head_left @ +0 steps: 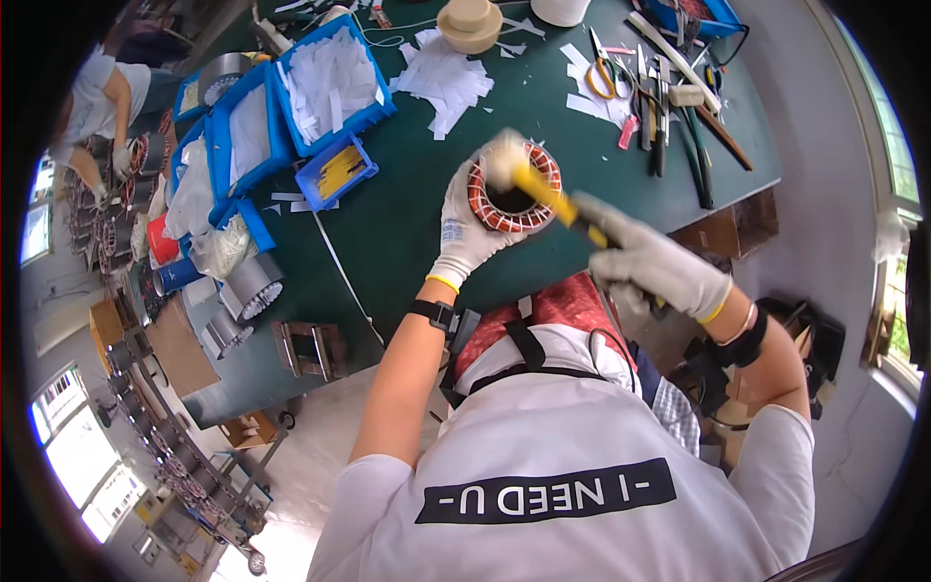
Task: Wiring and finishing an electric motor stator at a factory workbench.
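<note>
A mallet (545, 195) slanted over a stator (481, 204)

The stator, a ring of red wire tied with white string, was just above the middle of the frame. It looked round, with no long side, and its dark hole faced up.

The left hand (465, 227), in a pale glove, was the nearer one. It touched the stator at its left and lower sides, curved around it. Some fingers were hidden, so I could not tell how tight it held.

The right hand (659, 269), gloved too, was off to the lower right, apart from the stator. Its fingers were curled around the mallet. The mallet sloped from lower right to upper left, with its pale head (504, 160) over the stator's upper left edge. The head was blurry, so I could not tell if it touched.

Below was the green table (412, 199). White paper strips (446, 85) lay above and left of the stator, blue bins (359, 123) sat in the upper left, and orange-handled scissors (602, 70) lay in the upper right.
</note>
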